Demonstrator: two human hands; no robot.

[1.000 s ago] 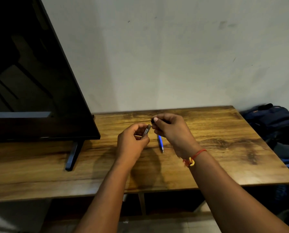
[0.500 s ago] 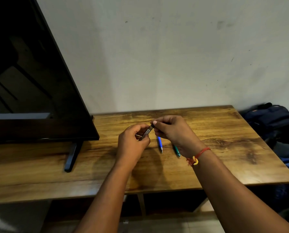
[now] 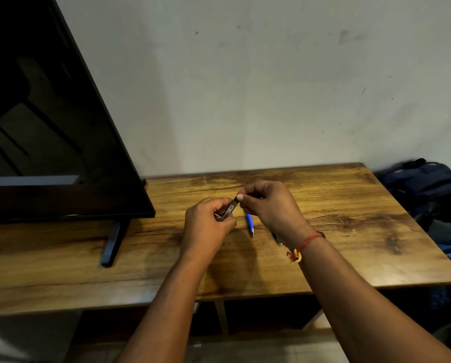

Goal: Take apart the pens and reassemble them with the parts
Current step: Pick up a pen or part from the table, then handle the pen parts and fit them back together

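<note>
A dark grey pen (image 3: 229,210) is held above the wooden table (image 3: 350,226) between both hands. My left hand (image 3: 208,226) grips its lower barrel with curled fingers. My right hand (image 3: 269,205) pinches its upper end between thumb and fingertips. A blue pen (image 3: 250,224) lies on the table just under and between the hands, tip towards me. A green pen (image 3: 276,237) lies beside it, mostly hidden behind my right wrist.
A large black TV (image 3: 48,132) stands on the table's left side, its foot (image 3: 111,242) near the front. The wall runs close behind the table. Dark blue bags (image 3: 428,189) are piled off the table's right edge.
Both hands stay on the grey pen and shift only slightly. The green pen came into view half a second ago and is now more hidden by my right wrist.
</note>
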